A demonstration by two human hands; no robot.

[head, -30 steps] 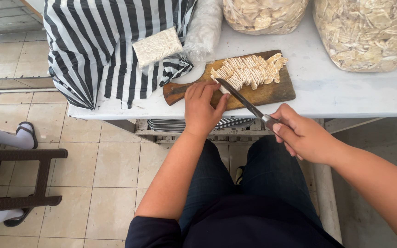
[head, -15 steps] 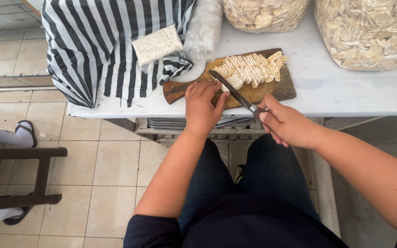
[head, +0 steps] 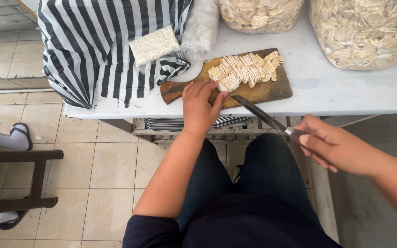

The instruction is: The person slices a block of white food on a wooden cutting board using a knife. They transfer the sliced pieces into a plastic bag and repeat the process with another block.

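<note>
A wooden cutting board (head: 272, 89) lies on the white table (head: 336, 87), with a row of thin pale slices (head: 244, 71) across it. My left hand (head: 201, 108) rests on the board's near edge, fingertips touching the left end of the slices. My right hand (head: 334, 147) grips the handle of a knife (head: 260, 112), held off the table's front edge; the blade points up-left toward the board and hangs just short of it. A whole pale block (head: 155, 45) sits on a black-and-white striped bag (head: 93, 50) at the left.
Two big clear bags of pale chips (head: 368, 32) stand at the back of the table, and a smaller clear bag (head: 201, 30) beside the striped one. Stacked trays (head: 184, 124) sit under the table. A dark stool (head: 10, 179) and another person's sandalled feet (head: 14, 135) are at left.
My right hand has pulled the knife back toward me and to the right, off the slices and the board. My left hand stays at the board's edge.
</note>
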